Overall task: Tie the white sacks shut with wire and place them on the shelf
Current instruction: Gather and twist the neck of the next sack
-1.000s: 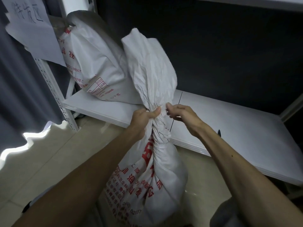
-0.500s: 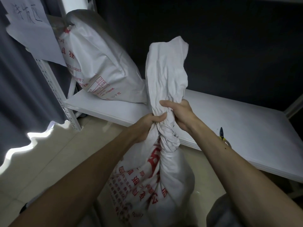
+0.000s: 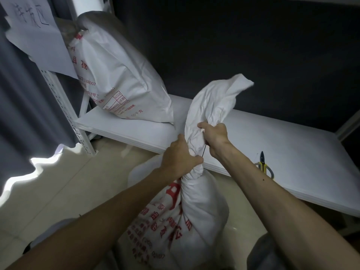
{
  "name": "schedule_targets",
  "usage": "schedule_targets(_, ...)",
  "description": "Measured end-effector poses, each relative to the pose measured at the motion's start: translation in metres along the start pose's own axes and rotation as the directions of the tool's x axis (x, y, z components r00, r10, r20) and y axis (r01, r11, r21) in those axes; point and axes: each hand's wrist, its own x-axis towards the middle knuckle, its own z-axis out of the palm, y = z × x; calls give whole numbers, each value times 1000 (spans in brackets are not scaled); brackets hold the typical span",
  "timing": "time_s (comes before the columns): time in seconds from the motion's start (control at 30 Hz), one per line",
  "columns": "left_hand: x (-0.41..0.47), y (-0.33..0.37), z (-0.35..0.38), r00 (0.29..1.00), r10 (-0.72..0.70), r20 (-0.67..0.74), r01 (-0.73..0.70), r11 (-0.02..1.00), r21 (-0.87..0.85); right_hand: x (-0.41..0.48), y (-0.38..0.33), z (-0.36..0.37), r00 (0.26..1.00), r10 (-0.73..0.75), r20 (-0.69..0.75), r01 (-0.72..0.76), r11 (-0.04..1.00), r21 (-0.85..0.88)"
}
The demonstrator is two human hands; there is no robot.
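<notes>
Far off to the left of the fingers hung a grey cloth curtain (image 3: 21,98). A white paper sheet with hand-written marks (image 3: 37,36) was stuck by the white metal post with holes (image 3: 64,108). Closer in, but up and to the left of the fingers, a full white woven sack with a small red table printed on it (image 3: 120,75) leaned on the flat white shelf board (image 3: 282,151). The left hand (image 3: 179,158) had its fingers curled tight round the twisted neck (image 3: 191,141) of a white woven sack with big red letters (image 3: 202,217). The fat body of that sack sat on the floor, below both hands. The neck ran like a rope, up from the left fingers and leaning a bit to the right. Just to the right of the left fingers was a thin dark wire (image 3: 204,151), a short straight piece in the small gap between the two hands. The right hand (image 3: 214,138) was higher on the neck, with its fingers wrapped round the cloth under the floppy top. I could not tell if it pinched the wire too. I think the wire had to go round the neck next, and the left hand was the nearer one to that spot. Off to the right of the fingers, small yellow-handled cutters (image 3: 265,167) lay on the shelf board.
</notes>
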Motion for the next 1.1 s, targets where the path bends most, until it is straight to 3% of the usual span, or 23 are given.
schedule_targets(0.13, -9, -3, 12, 979, 170, -111, -138, 960, 244, 6, 7, 5, 994, 67, -91, -70, 997, -27)
schedule_targets(0.3, -3, -8, 16, 968, 242, -62, -198, 895, 399, 11, 11, -3, 986, 102, -135, -129, 970, -207)
schedule_targets(0.37, 7, -12, 6, 982, 182, -45, -166, 955, 246, 4, 7, -7, 991, 136, -5, -134, 972, -194)
schedule_targets(0.43, 17, -17, -7, 999, 44, -18, -45, 999, -26, -5, 0, -12, 970, 160, 183, -124, 974, -192)
schedule_targets(0.5, 26, -21, -20, 995, -87, 42, 94, 967, -236, -16, -7, -15, 972, 86, 220, 5, 925, -380)
schedule_targets(0.53, 30, -23, -25, 989, -130, 76, 148, 938, -313, -20, -9, -17, 982, -29, 185, 123, 846, -518)
schedule_targets(0.57, 32, -25, -30, 982, -157, 109, 187, 910, -371, -24, -9, -20, 967, -201, 155, 253, 702, -666)
schedule_targets(0.6, 35, -27, -33, 974, -178, 138, 219, 888, -404, -29, -9, -22, 902, -397, 173, 373, 510, -775)
schedule_targets(0.67, 37, -30, -37, 959, -210, 188, 273, 859, -434, -37, -6, -23, 670, -659, 343, 588, 189, -786)
schedule_targets(0.73, 38, -32, -38, 946, -228, 229, 310, 841, -443, -40, -3, -24, 454, -701, 550, 743, -43, -668)
schedule_targets(0.83, 42, -37, -42, 938, -201, 282, 310, 849, -428, -33, 15, -25, 304, -589, 749, 641, -455, -618)
schedule_targets(0.87, 44, -38, -45, 937, -182, 298, 298, 862, -411, -30, 22, -25, 279, -576, 768, 578, -538, -614)
schedule_targets(0.97, 43, -36, -57, 927, -104, 361, 234, 912, -337, -29, 31, -20, 189, -568, 801, 491, -652, -577)
schedule_targets(1.1, 45, -42, -74, 878, -82, 471, 198, 959, -204, -32, 34, -5, 204, -549, 811, 521, -640, -564)
